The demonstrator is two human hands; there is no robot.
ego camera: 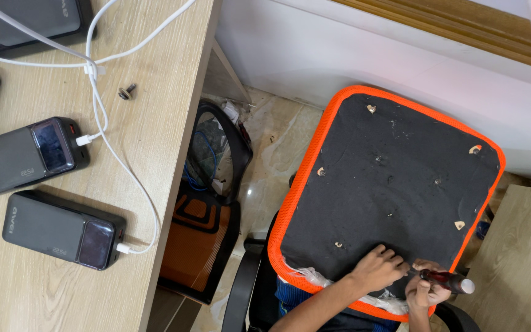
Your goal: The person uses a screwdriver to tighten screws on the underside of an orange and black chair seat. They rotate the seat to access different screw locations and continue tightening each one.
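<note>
- My left hand (377,268) lies flat, open, on the upturned seat pad (394,190), lower right.
- My right hand (424,290) has its grip closed around a screwdriver (448,281).
- Pad's mounting holes look bare; one screw (126,91) lies on the bench (173,74), upper left.

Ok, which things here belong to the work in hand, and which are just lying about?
In use:
- left hand, pressing on the upturned chair seat
- right hand, gripping the screwdriver

Lying about:
- loose screw on the wooden desk
- power banks with white charging cables
- chair backrest on the floor
</note>
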